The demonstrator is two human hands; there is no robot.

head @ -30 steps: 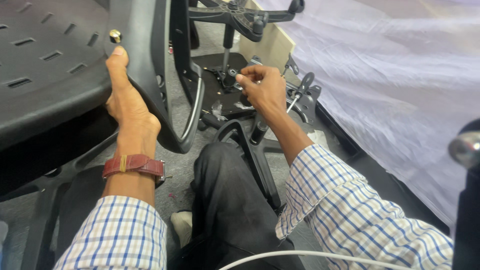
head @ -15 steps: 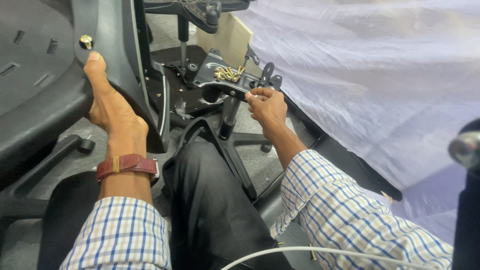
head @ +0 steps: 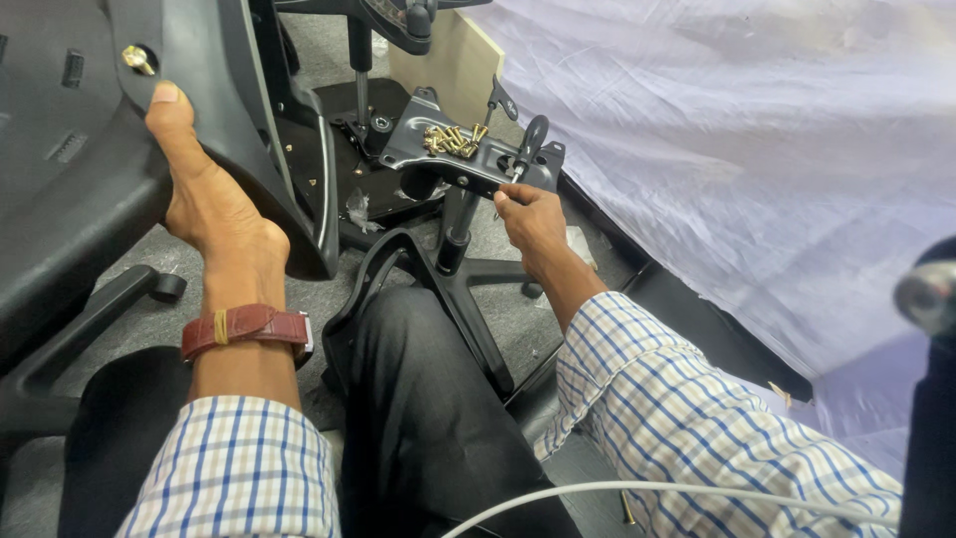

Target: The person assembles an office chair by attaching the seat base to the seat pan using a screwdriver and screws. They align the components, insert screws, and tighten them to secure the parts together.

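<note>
**Chair parts on the floor, both hands busy**

Head view: we sit on the floor among office-chair parts. Our left hand [head: 214, 214] grips the edge of the black plastic seat shell [head: 90, 189], thumb stretched up towards a brass bolt [head: 136, 60] set in a hole near the rim. The hand is closed on the shell and steadies it against our knee.

Our right hand [head: 528, 221] is at the grey metal seat plate [head: 468, 159], which sits on top of the gas column [head: 456, 224] of the star base [head: 478, 299], just ahead of our legs. Its fingers are pinched narrow around something small at the plate's near edge; we cannot tell whether it is a screw or part of the lever [head: 528, 139] there.

A heap of brass screws [head: 450, 139] lies in the plate's hollow, just beyond the fingers.

We judge this a fastening step, with a screw being fetched. The next move calls for a firm pinch on one screw and a steady shell.

The shell looks glossy and curved, with slots in its face. A pale sheet [head: 757, 149] covers the floor to the right.
</note>
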